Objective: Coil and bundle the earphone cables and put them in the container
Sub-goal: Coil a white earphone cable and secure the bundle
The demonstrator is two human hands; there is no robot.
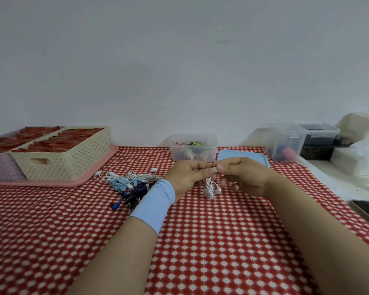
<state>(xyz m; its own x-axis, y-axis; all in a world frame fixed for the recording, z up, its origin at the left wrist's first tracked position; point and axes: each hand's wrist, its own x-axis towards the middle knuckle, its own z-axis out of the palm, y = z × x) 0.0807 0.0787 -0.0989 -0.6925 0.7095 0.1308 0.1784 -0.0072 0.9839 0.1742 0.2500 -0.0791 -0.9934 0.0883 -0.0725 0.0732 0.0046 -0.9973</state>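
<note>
So, both forearms reach forward over the red-patterned worktop (200, 241), with a light blue wristband (153, 205) on the left one. Left hand (189, 173) and right hand (245, 177) meet fingertip to fingertip above it. Each grip is pinched on the top of a white earphone cable (210, 187); its coiled loops and buds hang below the fingers. Loose earphone pile (128, 184) lies beside the left wrist. Farther back is the blue lid (243, 158), then the clear container (193, 149), open, coloured bundles inside.
</note>
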